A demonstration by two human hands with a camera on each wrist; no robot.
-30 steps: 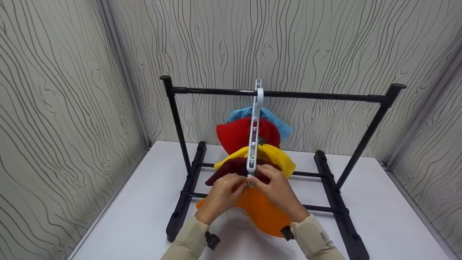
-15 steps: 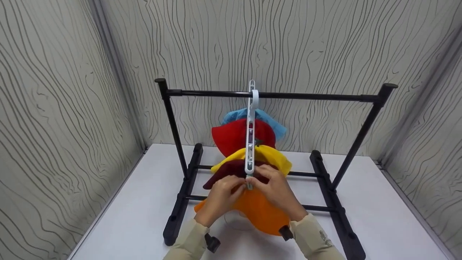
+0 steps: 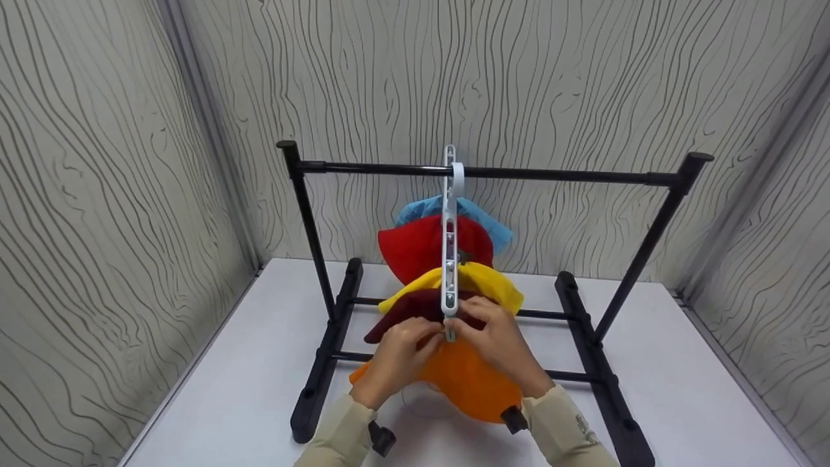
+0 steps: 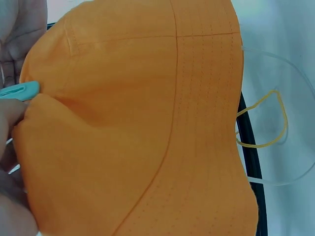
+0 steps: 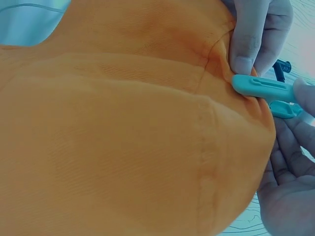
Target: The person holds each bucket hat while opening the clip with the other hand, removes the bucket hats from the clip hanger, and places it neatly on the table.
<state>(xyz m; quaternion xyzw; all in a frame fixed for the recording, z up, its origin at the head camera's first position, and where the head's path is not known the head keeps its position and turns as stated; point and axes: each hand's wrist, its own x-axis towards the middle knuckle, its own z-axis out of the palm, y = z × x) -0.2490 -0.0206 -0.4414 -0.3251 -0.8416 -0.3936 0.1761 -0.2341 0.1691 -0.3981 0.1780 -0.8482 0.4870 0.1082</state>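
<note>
An orange bucket hat [image 3: 476, 383] with a stitched brim hangs at the near end of a white multi-clip hanger [image 3: 449, 253]. A small clip [image 5: 263, 88] lies over the fold at the top of its crown. My left hand [image 3: 397, 363] pinches the crown fabric beside the clip. From the other side, the thumb and fingers of my right hand [image 3: 499, 340] grip the clip. Behind it hang a maroon hat [image 3: 408, 314], a yellow hat [image 3: 499, 285], a red hat [image 3: 415, 246] and a light blue hat [image 3: 493, 227], partly overlapping.
The hanger hooks over the top bar [image 3: 551, 174] of a black rack standing on a white table [image 3: 214, 389]. Lower crossbars [image 3: 574, 376] run behind the hats. A yellow cord loop [image 4: 283, 110] and a clear cord [image 4: 295, 69] hang below the orange brim. Patterned walls surround the table.
The view has shifted, so the rack and hanger appear slightly farther left. Both hands keep their hold at the clip and the orange hat's crown.
</note>
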